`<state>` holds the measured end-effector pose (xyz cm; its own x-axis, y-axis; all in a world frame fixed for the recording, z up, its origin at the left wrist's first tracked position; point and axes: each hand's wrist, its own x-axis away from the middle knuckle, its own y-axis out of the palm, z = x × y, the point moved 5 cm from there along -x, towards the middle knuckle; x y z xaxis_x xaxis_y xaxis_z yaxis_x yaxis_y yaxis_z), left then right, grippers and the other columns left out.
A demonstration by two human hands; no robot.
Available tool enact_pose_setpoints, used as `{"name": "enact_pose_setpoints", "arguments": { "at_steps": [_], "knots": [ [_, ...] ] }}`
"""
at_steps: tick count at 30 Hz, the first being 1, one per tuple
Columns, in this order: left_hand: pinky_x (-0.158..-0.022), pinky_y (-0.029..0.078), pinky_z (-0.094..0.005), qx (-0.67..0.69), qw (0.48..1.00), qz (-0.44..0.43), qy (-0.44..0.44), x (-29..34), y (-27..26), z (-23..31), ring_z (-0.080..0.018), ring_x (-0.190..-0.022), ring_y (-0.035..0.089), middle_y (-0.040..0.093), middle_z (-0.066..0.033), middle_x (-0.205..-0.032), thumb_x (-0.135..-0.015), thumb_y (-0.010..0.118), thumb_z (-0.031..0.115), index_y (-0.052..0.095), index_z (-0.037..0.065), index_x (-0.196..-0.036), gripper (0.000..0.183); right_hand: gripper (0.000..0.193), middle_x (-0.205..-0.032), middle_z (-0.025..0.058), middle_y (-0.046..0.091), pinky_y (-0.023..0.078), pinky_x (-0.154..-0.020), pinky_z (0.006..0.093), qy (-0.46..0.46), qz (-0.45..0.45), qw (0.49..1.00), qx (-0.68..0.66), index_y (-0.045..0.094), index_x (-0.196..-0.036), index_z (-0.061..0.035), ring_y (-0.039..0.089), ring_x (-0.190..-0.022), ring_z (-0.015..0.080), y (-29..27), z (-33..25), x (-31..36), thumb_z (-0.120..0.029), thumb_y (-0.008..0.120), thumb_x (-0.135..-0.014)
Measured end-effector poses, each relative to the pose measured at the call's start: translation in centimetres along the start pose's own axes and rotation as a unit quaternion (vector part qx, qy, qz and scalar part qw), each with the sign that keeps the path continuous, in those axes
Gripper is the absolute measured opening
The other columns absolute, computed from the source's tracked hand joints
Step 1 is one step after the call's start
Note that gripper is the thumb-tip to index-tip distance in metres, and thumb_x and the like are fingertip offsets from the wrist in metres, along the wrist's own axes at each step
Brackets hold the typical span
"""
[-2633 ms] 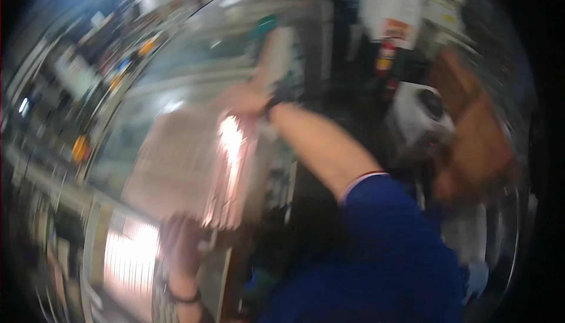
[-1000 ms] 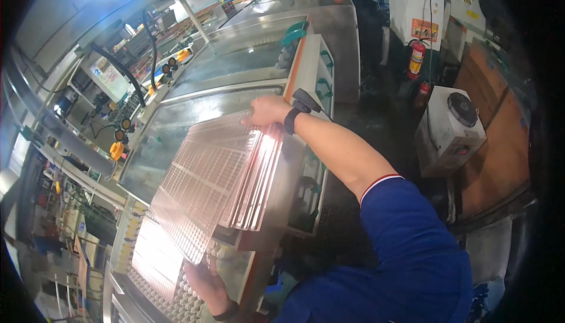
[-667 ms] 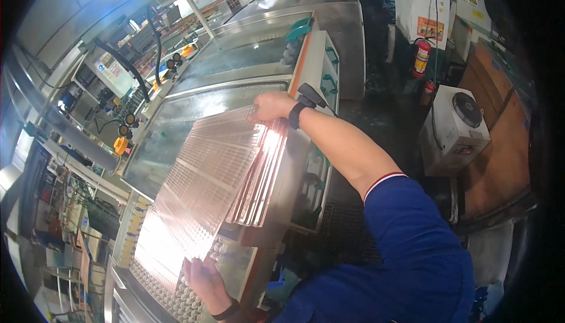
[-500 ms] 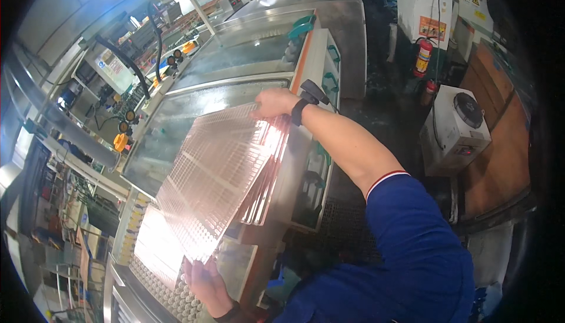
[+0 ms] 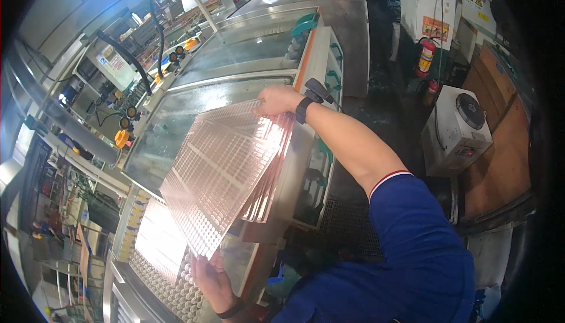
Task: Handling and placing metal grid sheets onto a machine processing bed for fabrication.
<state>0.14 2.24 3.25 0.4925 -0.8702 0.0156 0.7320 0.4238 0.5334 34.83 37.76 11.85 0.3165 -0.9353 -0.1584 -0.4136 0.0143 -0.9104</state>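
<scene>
A thin copper-coloured panel (image 5: 215, 167) with a grid pattern slants across the middle, held at two opposite ends. My right hand (image 5: 278, 100), at the far end, pinches its upper corner. At the near end, the fingers of my left hand (image 5: 210, 279) close on the lower corner. Beneath the held panel, several similar panels (image 5: 265, 190) lie stacked, their edges showing on the right. Another bright panel (image 5: 159, 237) lies flat on the roller conveyor (image 5: 191, 306), left of my left hand.
Machine covers with clear windows (image 5: 235, 52) stretch away beyond the panels, with a teal handle (image 5: 305, 24) on one. Pressure gauges (image 5: 126, 120) line the left side. To the right are a fire extinguisher (image 5: 426, 57), a white box unit (image 5: 456, 131) and a brown board (image 5: 494, 146).
The held panel and both hands have shifted slightly right, and the glare on the panel has lessened. Both hands keep their hold.
</scene>
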Motion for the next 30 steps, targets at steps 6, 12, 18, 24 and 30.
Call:
{"name": "enact_pose_setpoints", "arguments": {
  "at_steps": [6, 12, 18, 24, 30],
  "knots": [
    [-0.084, 0.055, -0.0356, -0.024, 1.000, -0.002, -0.009, 0.3, -0.4, 0.0, -0.0277, -0.104, 0.063, 0.059, -0.0157, -0.124, -0.099, 0.050, 0.010, 0.047, -0.002, -0.133, 0.036, 0.056, -0.107, 0.0206, 0.071, 0.052, -0.088, 0.0471, 0.009, -0.007, 1.000, -0.002, 0.073, -0.106, -0.0039, 0.067, -0.104, 0.0384, 0.1, 0.0, -0.1, -0.054, 0.062, -0.081],
    [-0.084, 0.054, -0.0354, -0.097, 0.995, 0.015, 0.014, 0.3, -0.7, 0.2, -0.0259, -0.103, 0.063, 0.060, -0.0130, -0.121, -0.099, 0.052, 0.012, 0.049, 0.000, -0.131, 0.034, 0.057, -0.110, 0.0210, 0.070, 0.052, -0.090, 0.0466, 0.009, -0.005, 1.000, 0.006, 0.073, -0.107, -0.0048, 0.066, -0.106, 0.0387, 0.0, 0.0, -0.2, -0.054, 0.062, -0.082],
    [-0.070, 0.058, -0.0294, -0.031, 0.999, 0.024, 0.001, 0.3, 0.0, 0.4, -0.0192, -0.084, 0.070, 0.068, -0.0084, -0.103, -0.102, 0.054, 0.015, 0.055, 0.000, -0.126, 0.028, 0.058, -0.110, 0.0211, 0.070, 0.052, -0.091, 0.0464, 0.005, -0.001, 1.000, 0.004, 0.073, -0.108, -0.0051, 0.066, -0.106, 0.0391, 0.0, -0.2, 0.0, -0.056, 0.061, -0.082],
    [-0.075, 0.060, -0.0311, -0.004, 1.000, 0.029, -0.002, -0.6, -0.9, 0.9, -0.0204, -0.088, 0.071, 0.069, -0.0120, -0.106, -0.102, 0.054, 0.013, 0.057, -0.001, -0.119, 0.022, 0.056, -0.104, 0.0211, 0.072, 0.053, -0.087, 0.0466, -0.005, 0.024, 1.000, 0.010, 0.075, -0.103, -0.0040, 0.069, -0.100, 0.0384, 0.0, -0.1, 0.1, -0.054, 0.061, -0.081],
    [-0.076, 0.062, -0.0313, 0.013, 1.000, 0.017, 0.004, -1.1, -2.1, 0.7, -0.0215, -0.089, 0.072, 0.070, -0.0129, -0.108, -0.103, 0.053, 0.016, 0.058, -0.001, -0.116, 0.022, 0.056, -0.104, 0.0211, 0.072, 0.053, -0.088, 0.0467, -0.005, 0.018, 1.000, 0.016, 0.075, -0.103, -0.0043, 0.069, -0.099, 0.0384, 0.1, -0.2, -0.2, -0.054, 0.061, -0.080]
  ]
}}
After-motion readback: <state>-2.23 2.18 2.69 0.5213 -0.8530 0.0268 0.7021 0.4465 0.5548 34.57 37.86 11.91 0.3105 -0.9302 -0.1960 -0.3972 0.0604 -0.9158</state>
